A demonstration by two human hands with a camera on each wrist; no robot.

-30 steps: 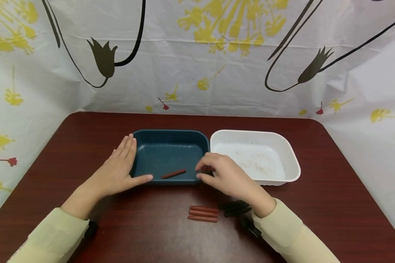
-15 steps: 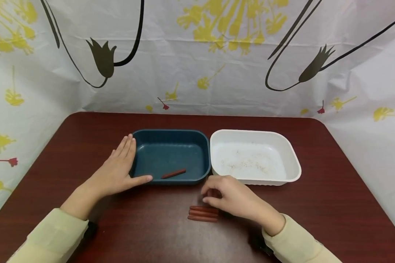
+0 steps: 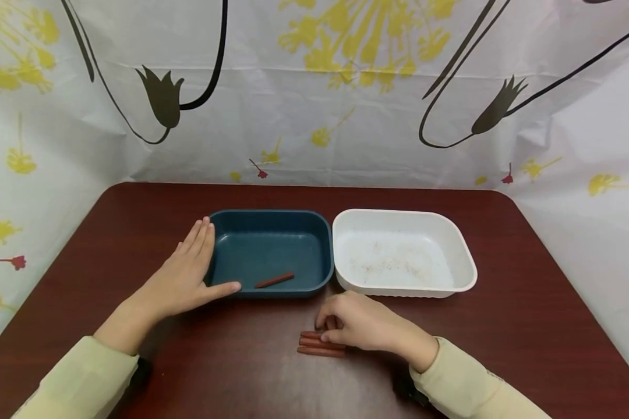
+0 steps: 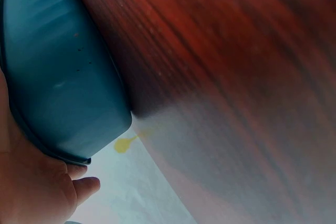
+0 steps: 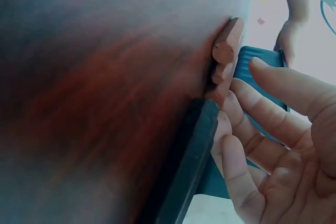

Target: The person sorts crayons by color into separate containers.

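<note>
My left hand [image 3: 183,270] rests along the left end of a dark teal tray [image 3: 272,221], fingers straight and thumb on the front rim. A reddish-brown crayon [image 3: 275,280] lies inside that tray. My right hand [image 3: 367,323] is down at a row of reddish-brown crayons [image 3: 321,351] on the table, thumb over their right end. In the right wrist view, thumb and fingertips stand apart beside the brown crayons [image 5: 227,45], with fingertips right at the row. A dark crayon [image 5: 184,156] lies close by; in the head view the hand hides it.
A white tray [image 3: 463,250] with brownish specks on its floor stands right beside the teal one. Both sit on a dark red wooden table [image 3: 230,378]. Behind rises a white patterned sheet [image 3: 293,105].
My right hand has moved from the teal tray's right front corner down and toward me to the brown crayons, covering the dark ones. My left hand stays on the tray.
</note>
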